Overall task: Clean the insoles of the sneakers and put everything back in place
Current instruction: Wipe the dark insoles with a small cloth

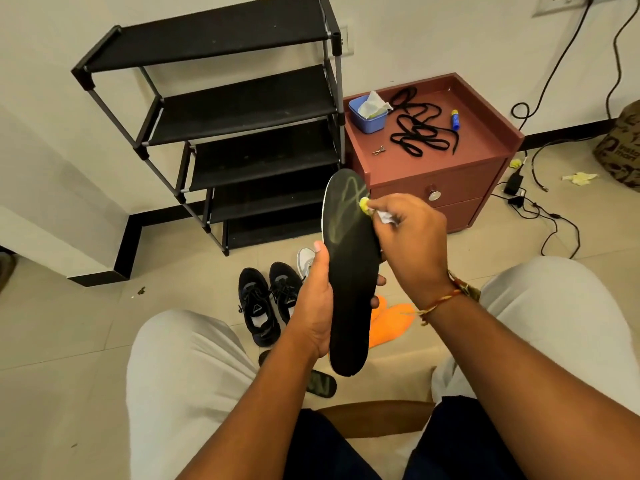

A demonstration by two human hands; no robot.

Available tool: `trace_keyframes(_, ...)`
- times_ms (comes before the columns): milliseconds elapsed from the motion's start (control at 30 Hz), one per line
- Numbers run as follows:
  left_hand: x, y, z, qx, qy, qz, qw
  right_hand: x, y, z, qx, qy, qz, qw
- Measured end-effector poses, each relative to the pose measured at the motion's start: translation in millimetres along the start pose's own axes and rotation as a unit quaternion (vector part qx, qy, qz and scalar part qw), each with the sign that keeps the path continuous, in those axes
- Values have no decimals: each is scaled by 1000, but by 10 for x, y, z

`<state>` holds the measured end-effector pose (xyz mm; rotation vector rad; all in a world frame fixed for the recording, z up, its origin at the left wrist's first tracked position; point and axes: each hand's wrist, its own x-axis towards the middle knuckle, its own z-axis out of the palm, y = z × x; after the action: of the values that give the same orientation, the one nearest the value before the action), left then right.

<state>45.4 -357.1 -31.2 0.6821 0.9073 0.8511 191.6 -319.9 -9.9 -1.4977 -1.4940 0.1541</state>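
- left hand [317, 299] wrapped around the long black foam insole [348, 271], holding it upright
- right hand [412, 233] pinching a small yellow wad [364, 204] against its far right edge

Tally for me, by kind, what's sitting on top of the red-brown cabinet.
Blue tub: 1, with tissue in it
Tangle of black laces: 1; the number of laces can't be told
Blue and yellow stick: 1
Small metal piece: 1
Total: 4 on the cabinet
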Motion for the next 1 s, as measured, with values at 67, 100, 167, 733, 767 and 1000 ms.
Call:
trace_keyframes(67,4,-5,-1,4,-2,-1,1000,-21,-10,-20,0,4,3,1000)
trace_keyframes(100,6,-13,1,6,6,4,1000,-78,-59,-9,1,0,-11,1000)
trace_keyframes(167,-10,-2,11,5,32,17,999,-255,-211,53,16,-25,-48,998)
trace_keyframes(733,-12,-40,85,-4,-13,-4,1000,-10,20,-40,1,6,-4,1000)
trace_keyframes(767,-13,-43,90,2,-6,2,1000,-64,-35,-27,13,-1,-22,1000)
trace_keyframes(1000,-24,22,16,-29,54,28,998,-428,-397,120,72,-81,-98,989)
